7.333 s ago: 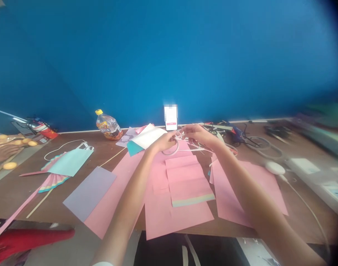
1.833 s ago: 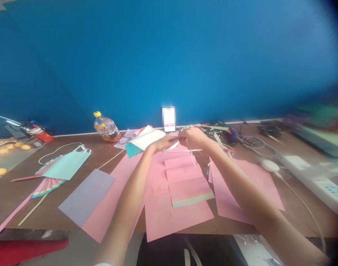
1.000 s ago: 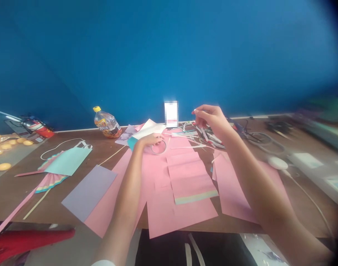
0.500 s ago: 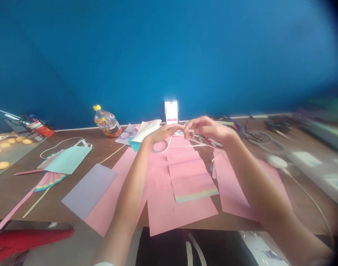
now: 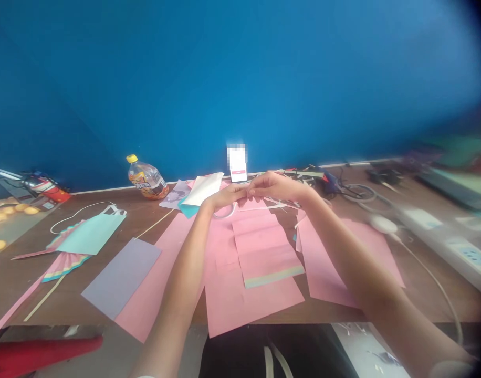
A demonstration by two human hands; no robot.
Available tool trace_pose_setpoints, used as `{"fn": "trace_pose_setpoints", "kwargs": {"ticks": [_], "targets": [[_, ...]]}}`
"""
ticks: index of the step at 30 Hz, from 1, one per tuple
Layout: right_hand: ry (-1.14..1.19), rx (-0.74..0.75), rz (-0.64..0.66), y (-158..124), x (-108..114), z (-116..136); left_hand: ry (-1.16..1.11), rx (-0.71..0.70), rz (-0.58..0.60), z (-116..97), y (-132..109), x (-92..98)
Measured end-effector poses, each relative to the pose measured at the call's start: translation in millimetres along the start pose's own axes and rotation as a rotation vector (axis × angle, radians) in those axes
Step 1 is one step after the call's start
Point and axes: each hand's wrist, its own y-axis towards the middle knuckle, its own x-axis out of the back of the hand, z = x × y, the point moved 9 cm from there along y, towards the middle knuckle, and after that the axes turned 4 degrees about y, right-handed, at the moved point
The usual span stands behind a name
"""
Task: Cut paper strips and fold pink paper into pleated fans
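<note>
My left hand (image 5: 228,196) and my right hand (image 5: 275,186) meet over the far end of the pink paper, fingertips pinched together. Whatever lies between the fingers is too small or hidden to make out. Just below my left hand shows part of a pale ring (image 5: 226,212), its kind unclear. Nearer to me, a pink sheet with a yellow and blue striped edge (image 5: 262,247) rests on a larger pink sheet (image 5: 228,310). Right behind my hands a phone (image 5: 237,167) stands upright with its screen lit.
A bottle with a yellow cap (image 5: 146,178) leans at the back left. On the left lie a purple sheet (image 5: 122,275) and a pleated paper piece (image 5: 67,262) under a light-blue card (image 5: 91,233). A white power strip (image 5: 441,236) and cables occupy the right.
My right hand has come down and left to my left hand, and the fingertips of both now touch. The whole view has shifted slightly; the papers stay in place.
</note>
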Motion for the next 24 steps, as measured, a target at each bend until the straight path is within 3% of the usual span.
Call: {"fn": "trace_pose_setpoints", "kwargs": {"ticks": [7, 11, 17, 24], "targets": [[-0.056, -0.267, -0.142, -2.2, 16.6, -48.2, 0.198, 0.078, -0.094, 5.8, -1.8, 12.1], [-0.103, -0.423, -0.001, -4.6, 5.3, -69.7, 0.298, 0.166, 0.016, 19.0, -5.1, -2.4], [-0.104, -0.558, 0.262, -17.8, -15.9, -76.4, 0.361, 0.286, 0.118, 26.4, -13.7, -27.5], [-0.305, -0.580, 0.325, -15.4, -22.8, -78.2, 0.413, 0.487, 0.117, 37.3, -22.2, -41.0]]}}
